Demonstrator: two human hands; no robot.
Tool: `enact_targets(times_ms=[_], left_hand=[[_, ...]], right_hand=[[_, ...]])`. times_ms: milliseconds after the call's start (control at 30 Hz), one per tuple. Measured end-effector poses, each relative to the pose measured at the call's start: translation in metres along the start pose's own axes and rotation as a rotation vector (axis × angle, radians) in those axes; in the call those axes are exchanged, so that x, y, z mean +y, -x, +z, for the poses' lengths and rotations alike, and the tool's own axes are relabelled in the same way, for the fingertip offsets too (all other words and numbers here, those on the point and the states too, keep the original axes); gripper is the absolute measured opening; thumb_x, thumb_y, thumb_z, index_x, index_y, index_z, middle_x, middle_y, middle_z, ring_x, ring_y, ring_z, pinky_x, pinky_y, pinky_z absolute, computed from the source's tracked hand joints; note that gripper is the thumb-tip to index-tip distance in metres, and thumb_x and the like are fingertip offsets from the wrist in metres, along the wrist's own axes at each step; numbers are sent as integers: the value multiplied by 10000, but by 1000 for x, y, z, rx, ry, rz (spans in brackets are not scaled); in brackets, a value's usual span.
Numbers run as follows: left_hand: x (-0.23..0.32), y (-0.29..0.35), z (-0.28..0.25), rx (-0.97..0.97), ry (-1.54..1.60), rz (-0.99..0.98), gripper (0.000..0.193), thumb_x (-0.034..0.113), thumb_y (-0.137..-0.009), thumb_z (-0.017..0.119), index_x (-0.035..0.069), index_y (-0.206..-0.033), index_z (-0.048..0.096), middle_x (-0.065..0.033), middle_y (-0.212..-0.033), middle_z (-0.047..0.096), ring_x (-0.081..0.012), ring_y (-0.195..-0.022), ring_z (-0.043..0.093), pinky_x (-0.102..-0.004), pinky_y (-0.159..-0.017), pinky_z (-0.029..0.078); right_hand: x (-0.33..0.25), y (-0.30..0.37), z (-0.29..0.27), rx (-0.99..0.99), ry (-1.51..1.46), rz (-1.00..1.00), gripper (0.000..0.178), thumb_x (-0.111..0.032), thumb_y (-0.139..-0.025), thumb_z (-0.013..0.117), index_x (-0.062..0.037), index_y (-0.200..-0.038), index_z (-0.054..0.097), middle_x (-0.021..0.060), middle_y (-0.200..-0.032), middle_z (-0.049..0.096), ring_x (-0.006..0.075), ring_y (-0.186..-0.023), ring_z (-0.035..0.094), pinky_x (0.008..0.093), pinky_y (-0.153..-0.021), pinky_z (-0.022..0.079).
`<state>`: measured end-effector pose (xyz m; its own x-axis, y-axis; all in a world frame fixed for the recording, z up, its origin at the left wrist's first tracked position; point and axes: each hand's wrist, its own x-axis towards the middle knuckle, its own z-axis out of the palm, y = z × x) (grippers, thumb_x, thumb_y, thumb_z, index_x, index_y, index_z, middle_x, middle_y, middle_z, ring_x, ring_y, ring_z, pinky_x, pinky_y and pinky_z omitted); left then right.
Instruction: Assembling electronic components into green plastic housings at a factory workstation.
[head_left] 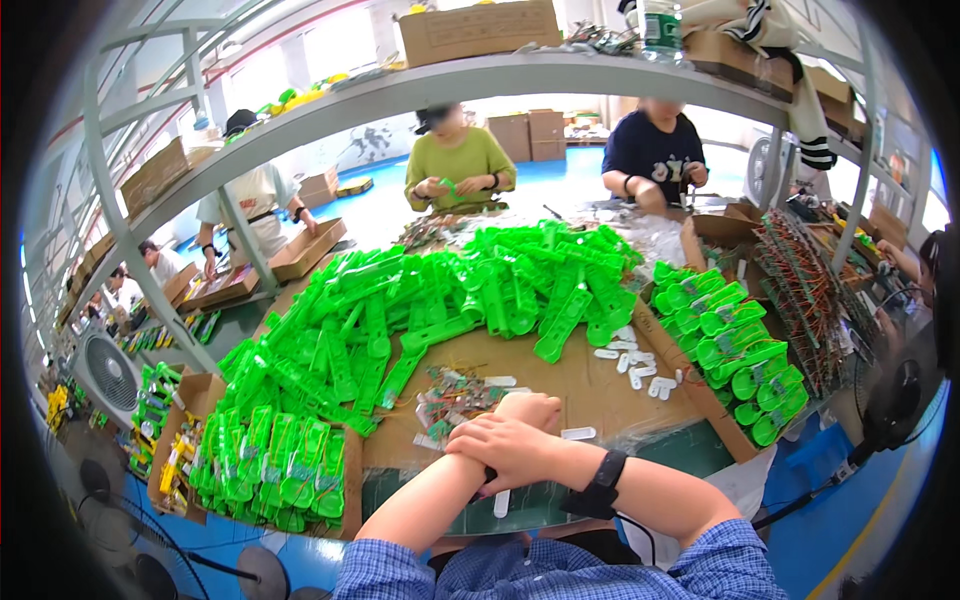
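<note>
Cardboard lane: bare cardboard (590, 398) is lying open ahead and to the right of the left hand (530, 408), leaving room to pass.
Far side: the green pile (400, 290) is rising in the way of any low reach.
Right: scattered white pieces (636, 377) are narrowing the lane, and a box wall (697, 392) is standing just beyond.
Left: another box (352, 482) is closing off the near corner.
Hand's left: tangled circuit boards (450, 397) are crowding close.

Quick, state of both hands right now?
Left hand: can't tell whether open or closed.
Right hand: closed around the left wrist.
</note>
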<state>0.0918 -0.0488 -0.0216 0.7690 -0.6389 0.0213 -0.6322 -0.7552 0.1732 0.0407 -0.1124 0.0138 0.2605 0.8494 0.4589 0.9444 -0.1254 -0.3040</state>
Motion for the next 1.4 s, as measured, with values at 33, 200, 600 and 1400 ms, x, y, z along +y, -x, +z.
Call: enact_targets(times_ms=[33, 200, 600, 1400], left_hand=[[0, 1, 0, 3, -2, 20, 135, 202, -725, 588, 90, -800, 599, -99, -752, 626, -259, -725, 612, -358, -595, 488], [-3, 8, 8, 180, 232, -10, 156, 220, -781, 549, 115, -877, 612, -96, -757, 624, -258, -736, 599, -357, -630, 478], [-17, 0, 22, 148, 253, -105, 163, 185, -767, 560, 108, -901, 610, -84, -766, 617, -237, -702, 608, -334, -624, 487], [-82, 195, 72, 722, 344, -774, 374, 233, -816, 518, -42, -1063, 459, -201, -1033, 489, -352, -979, 456, -409, -866, 355]], right_hand=[[1, 1, 1, 11, -21, -17, 678, -247, -484, 743, -68, -1074, 462, 106, -1061, 500, 285, -1004, 489, 383, -891, 368], [-1, 1, 7, 45, -6, -31, 649, -263, -499, 727, -76, -1062, 463, 94, -1043, 503, 268, -1001, 488, 371, -896, 361], [4, 5, 8, 21, 124, 61, 637, -272, -491, 735, -112, -1045, 465, 77, -1039, 487, 254, -1008, 482, 376, -891, 359], [71, 187, -21, 73, 346, 540, 406, -264, -817, 487, -2, -1128, 476, 188, -1205, 441, 335, -1126, 404, 413, -950, 307]])
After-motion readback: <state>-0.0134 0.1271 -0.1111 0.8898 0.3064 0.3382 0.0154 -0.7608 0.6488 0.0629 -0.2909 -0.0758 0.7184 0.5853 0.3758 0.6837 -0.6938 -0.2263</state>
